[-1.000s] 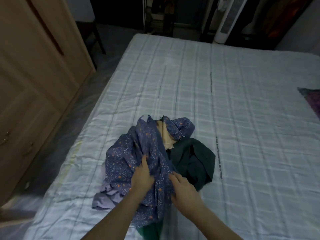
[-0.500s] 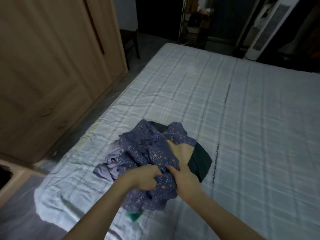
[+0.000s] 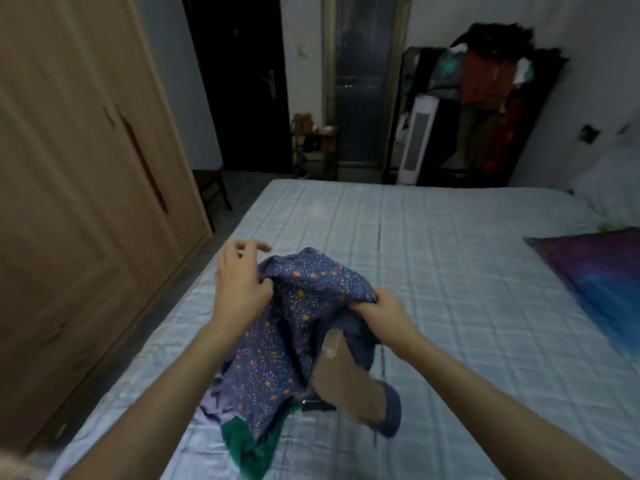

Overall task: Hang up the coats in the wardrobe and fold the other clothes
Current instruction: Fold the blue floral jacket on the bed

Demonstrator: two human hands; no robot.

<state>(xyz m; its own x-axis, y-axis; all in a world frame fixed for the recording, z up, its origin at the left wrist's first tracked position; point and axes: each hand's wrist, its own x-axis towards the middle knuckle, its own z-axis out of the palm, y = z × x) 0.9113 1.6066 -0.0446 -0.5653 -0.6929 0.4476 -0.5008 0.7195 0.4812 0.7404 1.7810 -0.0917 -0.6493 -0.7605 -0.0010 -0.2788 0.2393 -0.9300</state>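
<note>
Blue floral garment (image 3: 298,327), bunched and lifted off the near part of the bed (image 3: 450,271), hung between the two hands with its long axis running from the raised upper edge, away from the person, down to a tan-lined sleeve or cuff (image 3: 349,379) dangling nearest the camera. Under its lower end lay a green cloth (image 3: 242,445) and a pale lilac piece (image 3: 207,410), both resting on the bed's near edge.

The right hand (image 3: 384,315) pinched the garment's upper right edge, fingers curled tight round a fold. The left hand (image 3: 239,285) sat against the upper left edge; its thumb side pressed into the fabric while the outer fingers were spread and lifted free, so whether it truly held the cloth could not be told. The garment therefore lay between the hands and below them, the right hand having the firmer hold.

Judged from this, spreading the piece would have required the left hand to catch the opposite edge and the hands to draw apart sideways.

Beyond lay a purple-blue pillow (image 3: 595,278) to the right, well apart; a closed wooden wardrobe (image 3: 86,188) to the left; a clothes rack (image 3: 485,109) against the far wall.
</note>
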